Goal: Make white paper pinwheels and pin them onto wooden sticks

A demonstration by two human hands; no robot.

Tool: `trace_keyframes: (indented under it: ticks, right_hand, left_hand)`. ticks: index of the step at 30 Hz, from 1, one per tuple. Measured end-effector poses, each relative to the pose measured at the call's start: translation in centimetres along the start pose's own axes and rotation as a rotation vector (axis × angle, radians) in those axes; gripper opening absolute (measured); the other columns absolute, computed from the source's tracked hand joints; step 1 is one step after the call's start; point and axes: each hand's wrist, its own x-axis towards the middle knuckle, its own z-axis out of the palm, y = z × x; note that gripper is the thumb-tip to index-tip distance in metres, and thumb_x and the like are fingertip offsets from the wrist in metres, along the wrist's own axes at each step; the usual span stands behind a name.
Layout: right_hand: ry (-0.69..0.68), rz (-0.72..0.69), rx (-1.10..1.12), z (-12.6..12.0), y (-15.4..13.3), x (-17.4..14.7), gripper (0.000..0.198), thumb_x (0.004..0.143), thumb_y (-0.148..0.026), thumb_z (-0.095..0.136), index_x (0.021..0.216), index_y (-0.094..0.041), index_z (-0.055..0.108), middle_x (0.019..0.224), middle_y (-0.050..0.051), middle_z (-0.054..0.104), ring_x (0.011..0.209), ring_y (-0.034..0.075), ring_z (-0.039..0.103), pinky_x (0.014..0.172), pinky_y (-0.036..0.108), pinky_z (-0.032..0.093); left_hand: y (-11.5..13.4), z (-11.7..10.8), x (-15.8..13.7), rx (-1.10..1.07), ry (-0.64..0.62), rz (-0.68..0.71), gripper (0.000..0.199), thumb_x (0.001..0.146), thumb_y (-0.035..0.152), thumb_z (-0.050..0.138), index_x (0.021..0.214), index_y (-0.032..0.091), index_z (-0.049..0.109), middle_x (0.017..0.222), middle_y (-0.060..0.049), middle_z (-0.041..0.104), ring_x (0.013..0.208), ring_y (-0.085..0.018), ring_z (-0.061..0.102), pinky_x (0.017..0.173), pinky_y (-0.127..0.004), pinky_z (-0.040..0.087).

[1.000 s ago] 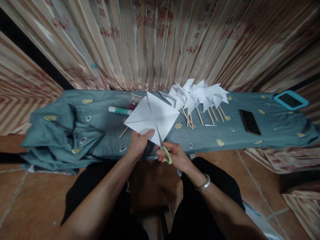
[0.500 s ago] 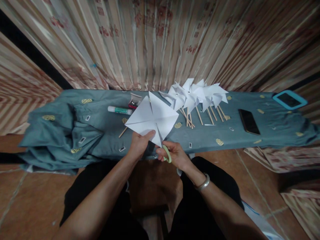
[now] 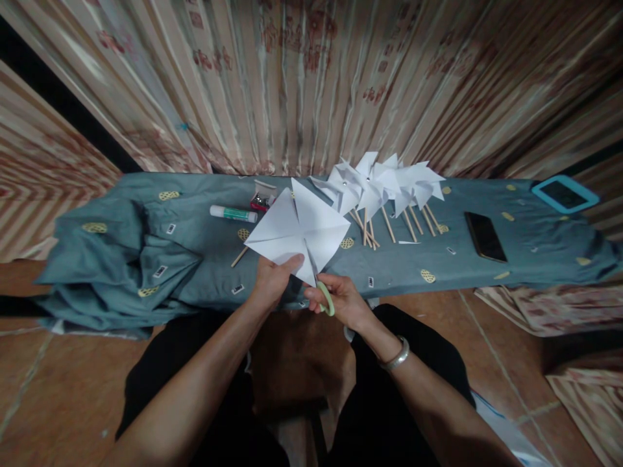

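Observation:
My left hand pinches the lower left edge of a white paper square, thumb on top. Cuts run from the square's corners towards its centre, and it is tilted up above the cloth. In my right hand are scissors with pale green handles. Their blades lie in the slit at the paper's near corner. Partly covered by the paper, a thin wooden stick and a small red box with metal bits lie behind it.
Several white paper pinwheels on wooden sticks lie at the back, right of centre. A glue stick is to the left. Further right are a black phone and a blue-framed tablet. A green cloth covers the narrow table before a curtain.
The paper has shifted very slightly to the right. The scissor blades show less above the slit and look more closed. Both hands stay almost in place.

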Motion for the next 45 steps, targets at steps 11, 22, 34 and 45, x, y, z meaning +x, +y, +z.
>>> trace_keyframes:
  ticks: [11, 22, 34, 45]
  right_hand:
    - [-0.004, 0.032, 0.029, 0.2, -0.1, 0.0, 0.041, 0.054, -0.051, 0.084, 0.059, -0.018, 0.06, 0.048, -0.005, 0.06, 0.042, 0.007, 0.052, 0.042, 0.019, 0.04]
    - [-0.37, 0.167, -0.124, -2.8, -1.2, -1.9, 0.045, 0.067, -0.053, 0.076, 0.087, -0.014, 0.067, 0.063, 0.001, 0.066, 0.054, 0.009, 0.058, 0.051, 0.02, 0.044]
    - [0.355, -0.247, -0.139, -8.5, -2.4, -0.6, 0.043, 0.066, -0.05, 0.078, 0.096, -0.021, 0.065, 0.081, 0.002, 0.07, 0.068, 0.014, 0.06, 0.062, 0.026, 0.046]
    - [0.308, -0.082, 0.213, -5.7, -1.6, 1.0, 0.044, 0.044, -0.031, 0.088, 0.082, -0.021, 0.067, 0.067, -0.005, 0.069, 0.057, 0.012, 0.06, 0.058, 0.024, 0.048]
  left_hand:
    - [0.1, 0.0, 0.0, 0.01, -0.01, -0.005, 0.026, 0.052, 0.032, 0.079, 0.067, 0.016, 0.065, 0.063, -0.001, 0.066, 0.057, -0.015, 0.058, 0.059, -0.027, 0.047]
    - [1.9, -1.4, 2.2, -0.126, 0.117, 0.077, 0.041, 0.044, 0.026, 0.082, 0.082, 0.017, 0.069, 0.076, -0.002, 0.071, 0.078, -0.02, 0.065, 0.078, -0.033, 0.05]
    - [1.2, -2.4, -0.7, 0.047, -0.193, -0.196, 0.036, 0.038, 0.019, 0.08, 0.073, 0.016, 0.071, 0.071, -0.005, 0.073, 0.062, -0.021, 0.064, 0.064, -0.033, 0.05]
    - [2.2, -2.5, -1.3, 0.03, -0.375, -0.318, 0.037, 0.048, 0.036, 0.083, 0.075, 0.014, 0.072, 0.076, -0.007, 0.073, 0.073, -0.023, 0.066, 0.073, -0.035, 0.052]
